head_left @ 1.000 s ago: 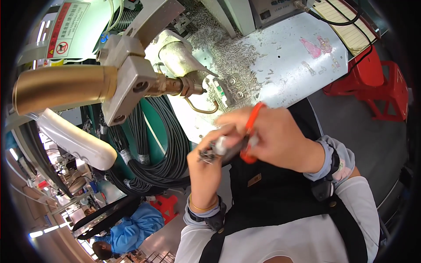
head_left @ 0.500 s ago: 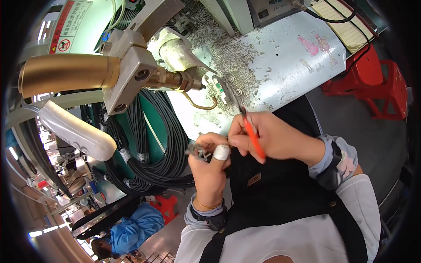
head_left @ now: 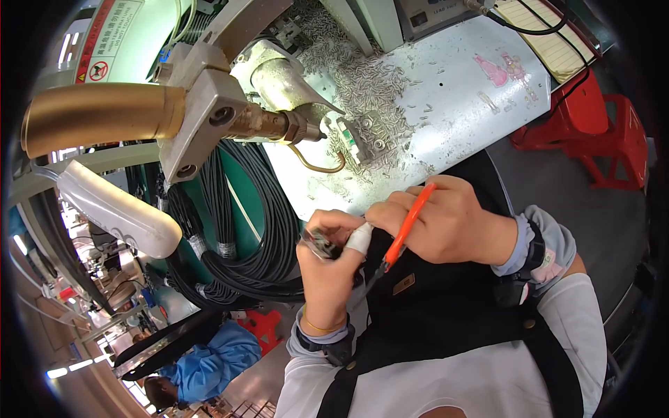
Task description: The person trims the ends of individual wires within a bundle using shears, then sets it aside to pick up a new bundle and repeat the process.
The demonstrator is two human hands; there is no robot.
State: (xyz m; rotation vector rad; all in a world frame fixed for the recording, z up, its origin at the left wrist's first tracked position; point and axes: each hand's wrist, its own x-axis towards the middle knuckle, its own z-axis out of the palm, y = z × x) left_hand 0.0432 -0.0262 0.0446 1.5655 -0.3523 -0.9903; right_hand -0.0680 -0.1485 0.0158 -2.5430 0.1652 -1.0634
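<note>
My left hand (head_left: 326,282) is closed around a bunch of small silvery pieces (head_left: 319,242), too blurred to name. White tape (head_left: 359,239) wraps its thumb. Close beside it, my right hand (head_left: 453,226) grips an orange-handled tool (head_left: 408,226), whose dark tip points down toward my black apron. Its thumb and forefinger meet at my left thumb tip; whatever is pinched there is too small to make out. Beyond the hands, a small green and white part (head_left: 348,139) sits in a metal fixture, beside the tip of a soldering head (head_left: 306,131) with a bent brass tube.
Many short metal pins (head_left: 369,87) lie strewn over the white worktop (head_left: 474,104). A thick brown handle (head_left: 104,118) and a lamp (head_left: 118,209) jut in at left, above coiled black cables (head_left: 261,230). Red stools (head_left: 592,132) stand at right; a person in blue (head_left: 216,362) sits lower left.
My right hand has turned the orange-handled tool, so its tip swings from the fixture down toward my apron. Both hands have come together at the fingertips.
</note>
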